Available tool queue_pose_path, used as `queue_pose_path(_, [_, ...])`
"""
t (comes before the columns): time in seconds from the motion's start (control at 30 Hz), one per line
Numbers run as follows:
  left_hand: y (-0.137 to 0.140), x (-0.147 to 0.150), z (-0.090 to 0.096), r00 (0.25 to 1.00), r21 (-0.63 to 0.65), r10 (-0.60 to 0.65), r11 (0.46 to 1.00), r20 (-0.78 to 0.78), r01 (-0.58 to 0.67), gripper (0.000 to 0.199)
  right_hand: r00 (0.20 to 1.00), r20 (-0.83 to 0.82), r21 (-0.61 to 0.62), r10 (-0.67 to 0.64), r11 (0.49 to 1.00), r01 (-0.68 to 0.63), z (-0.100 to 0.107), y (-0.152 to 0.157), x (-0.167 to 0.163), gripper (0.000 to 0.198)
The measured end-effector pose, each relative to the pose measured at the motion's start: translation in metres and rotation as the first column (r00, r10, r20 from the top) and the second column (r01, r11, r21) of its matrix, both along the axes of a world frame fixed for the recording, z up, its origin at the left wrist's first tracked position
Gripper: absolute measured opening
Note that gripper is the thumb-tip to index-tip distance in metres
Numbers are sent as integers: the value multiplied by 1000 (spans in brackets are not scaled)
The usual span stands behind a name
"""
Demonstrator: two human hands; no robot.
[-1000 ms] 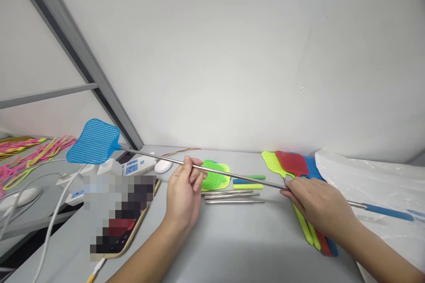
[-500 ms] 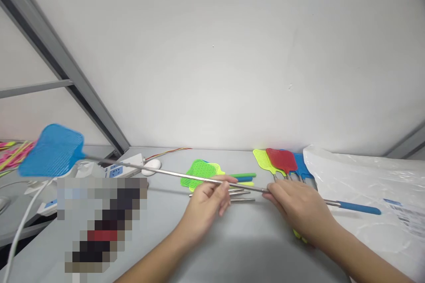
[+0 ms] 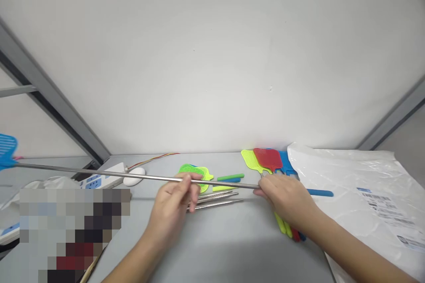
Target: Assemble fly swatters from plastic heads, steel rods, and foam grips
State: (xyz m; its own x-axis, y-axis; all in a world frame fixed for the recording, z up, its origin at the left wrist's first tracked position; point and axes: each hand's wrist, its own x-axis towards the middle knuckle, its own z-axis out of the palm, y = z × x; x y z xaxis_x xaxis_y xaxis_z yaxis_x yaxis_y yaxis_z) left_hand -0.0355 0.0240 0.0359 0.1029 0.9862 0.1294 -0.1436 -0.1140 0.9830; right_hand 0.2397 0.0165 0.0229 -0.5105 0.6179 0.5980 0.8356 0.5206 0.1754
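Note:
A long fly swatter (image 3: 133, 177) is stretched across the view above the table. Its blue mesh head (image 3: 7, 150) is cut off by the left edge, and its blue grip (image 3: 320, 193) sticks out on the right. My left hand (image 3: 174, 199) pinches the metal rod near its middle between thumb and fingers. Farther right, my right hand (image 3: 285, 192) is wrapped round the rod close to the grip. Behind my left hand lie a green swatter head (image 3: 195, 170), loose metal rods (image 3: 215, 203) and a loose green grip (image 3: 230, 177).
Swatters with yellow, red (image 3: 268, 159) and blue heads lie beyond my right hand. A white plastic bag (image 3: 361, 185) covers the right side. At left are a power strip (image 3: 114, 177), a white mouse-like object (image 3: 134, 177) and a pixelated area. A wall (image 3: 206, 62) stands behind.
The fly swatter reaches farther left, with its head now partly out of view. My left hand is farther left and farther from my right hand. The view has shifted slightly.

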Motion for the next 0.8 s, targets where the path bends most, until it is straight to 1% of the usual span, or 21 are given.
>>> queue_pose_path(0.1, [4,-6,7,986,-46,81,996,143,-75,28,1000,-1,6,-19,1000,19,1,3,8,40])
queue_pose_path(0.23, [10,-12,14,952,-46,201,980,229,-196,23,998,16,6,-62,998,62,3,8,21,43])
queue_pose_path(0.3, [11,-15,15,937,-53,242,970,250,-237,23,996,35,4,-78,997,78,4,10,27,44])
queue_pose_path(0.47, [14,-20,19,915,-42,273,961,297,-273,21,995,68,3,-69,998,69,6,13,30,43])
queue_pose_path(0.63, [17,-25,22,890,-15,296,950,348,-311,21,996,56,-12,-74,997,75,7,14,26,45])
queue_pose_path(0.73, [15,-19,19,895,-20,282,956,345,-293,23,995,43,-14,-90,996,91,4,14,24,45])
queue_pose_path(0.8, [11,-8,16,922,-51,240,971,305,-236,24,995,40,-24,-91,996,92,2,13,21,45])
